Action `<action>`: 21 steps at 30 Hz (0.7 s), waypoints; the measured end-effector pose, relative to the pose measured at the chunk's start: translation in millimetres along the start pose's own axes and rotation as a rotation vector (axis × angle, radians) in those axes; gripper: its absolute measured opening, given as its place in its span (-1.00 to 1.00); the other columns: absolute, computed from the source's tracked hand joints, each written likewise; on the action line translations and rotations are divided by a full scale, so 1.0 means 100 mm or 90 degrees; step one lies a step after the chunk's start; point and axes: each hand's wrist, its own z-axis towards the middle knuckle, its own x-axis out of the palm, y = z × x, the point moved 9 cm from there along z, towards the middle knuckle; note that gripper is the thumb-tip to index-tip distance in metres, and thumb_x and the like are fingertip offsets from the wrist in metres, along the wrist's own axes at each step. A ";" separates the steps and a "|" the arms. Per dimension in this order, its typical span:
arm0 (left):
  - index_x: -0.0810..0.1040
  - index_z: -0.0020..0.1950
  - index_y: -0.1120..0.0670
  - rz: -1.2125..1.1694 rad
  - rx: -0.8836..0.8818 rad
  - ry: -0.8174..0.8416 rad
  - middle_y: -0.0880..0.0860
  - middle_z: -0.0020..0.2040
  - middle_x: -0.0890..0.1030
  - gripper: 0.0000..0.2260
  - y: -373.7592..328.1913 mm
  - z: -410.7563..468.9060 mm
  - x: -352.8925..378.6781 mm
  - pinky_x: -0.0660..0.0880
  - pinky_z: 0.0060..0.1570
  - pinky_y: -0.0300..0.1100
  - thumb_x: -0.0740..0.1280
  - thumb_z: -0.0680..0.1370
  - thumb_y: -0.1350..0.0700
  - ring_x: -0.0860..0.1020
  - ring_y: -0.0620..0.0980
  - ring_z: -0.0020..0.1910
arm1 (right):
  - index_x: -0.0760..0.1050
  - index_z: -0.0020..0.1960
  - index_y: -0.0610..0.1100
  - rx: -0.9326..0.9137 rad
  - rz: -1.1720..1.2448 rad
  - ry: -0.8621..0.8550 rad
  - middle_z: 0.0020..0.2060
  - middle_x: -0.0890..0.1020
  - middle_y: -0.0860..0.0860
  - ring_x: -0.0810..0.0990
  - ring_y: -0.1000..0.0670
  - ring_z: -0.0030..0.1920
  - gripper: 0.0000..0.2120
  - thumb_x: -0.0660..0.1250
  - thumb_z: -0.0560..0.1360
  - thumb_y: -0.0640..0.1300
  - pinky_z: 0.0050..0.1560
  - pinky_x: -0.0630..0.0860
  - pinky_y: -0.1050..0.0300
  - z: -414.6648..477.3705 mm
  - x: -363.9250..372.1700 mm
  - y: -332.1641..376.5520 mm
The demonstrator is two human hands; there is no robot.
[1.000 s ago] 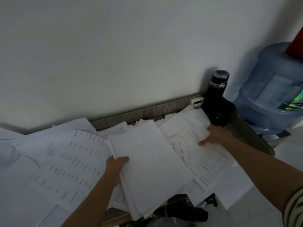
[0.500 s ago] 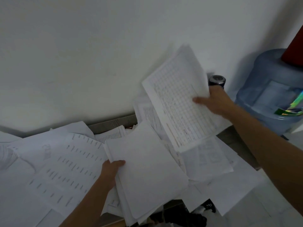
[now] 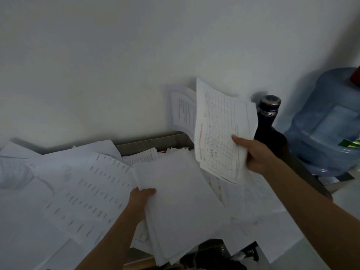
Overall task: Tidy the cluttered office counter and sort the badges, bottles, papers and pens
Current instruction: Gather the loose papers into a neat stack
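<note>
My left hand (image 3: 140,199) grips the left edge of a thick stack of white papers (image 3: 181,203) lying on the counter. My right hand (image 3: 253,152) holds a gridded sheet (image 3: 220,131), with more sheets behind it, lifted upright above the pile. Loose printed papers (image 3: 83,191) cover the counter to the left. A dark bottle (image 3: 266,121) with a metal cap stands at the back right, just behind the lifted sheets.
A large blue water jug (image 3: 327,121) sits to the right of the counter beside the wall. The grey counter edge (image 3: 155,141) shows at the back. Dark objects (image 3: 224,258) lie below the front edge.
My right hand lifted the gridded sheets off the pile, raised them towards the wall, and has now brought them lower and more upright. The left hand kept its hold on the stack.
</note>
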 end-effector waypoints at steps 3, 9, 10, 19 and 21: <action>0.52 0.19 0.33 -0.097 -0.063 0.029 0.29 0.08 0.61 -0.68 0.13 -0.03 0.13 0.55 -0.07 0.07 0.37 0.45 0.36 0.58 0.27 -0.01 | 0.56 0.20 -0.12 0.055 0.082 0.011 0.06 0.69 -0.09 0.69 -0.09 0.00 -0.70 0.40 0.47 -0.16 -0.11 0.63 -0.04 -0.05 -0.13 -0.18; 0.52 0.25 0.29 -0.150 -0.106 0.080 0.24 0.12 0.60 -0.68 0.35 -0.12 0.61 0.54 -0.01 0.05 0.37 0.50 0.29 0.56 0.22 0.02 | 0.58 0.15 -0.19 0.104 0.154 -0.054 0.06 0.67 -0.17 0.68 -0.19 0.00 -0.27 0.70 0.01 -0.21 -0.01 0.63 -0.12 -0.26 -0.58 -0.50; 0.51 0.27 0.27 -0.164 -0.097 0.076 0.22 0.08 0.60 -0.67 0.34 -0.13 0.66 0.54 -0.03 0.02 0.37 0.52 0.24 0.56 0.20 -0.01 | 0.54 0.19 -0.20 0.112 0.122 -0.103 0.11 0.64 -0.18 0.64 -0.20 0.06 -0.40 0.63 0.19 -0.22 0.10 0.57 -0.13 -0.31 -0.67 -0.61; 0.43 0.39 0.15 -0.117 -0.009 0.080 0.14 0.25 0.55 -0.59 0.18 -0.05 0.64 0.45 0.13 -0.07 0.37 0.54 0.19 0.54 0.07 0.01 | 0.53 0.22 -0.27 0.079 -0.250 -0.210 0.06 0.65 -0.12 0.62 -0.08 -0.02 -0.58 0.50 0.41 -0.16 -0.09 0.58 0.05 -0.62 -0.71 -1.37; 0.43 0.39 0.18 -0.064 0.032 0.076 0.16 0.28 0.52 -0.59 0.07 -0.03 0.59 0.44 0.14 -0.06 0.33 0.54 0.31 0.51 0.09 0.06 | 0.52 0.23 -0.23 -0.011 -0.378 -0.264 0.07 0.62 -0.10 0.58 -0.06 -0.01 -0.58 0.49 0.43 -0.10 0.04 0.56 0.01 -0.65 -0.74 -1.07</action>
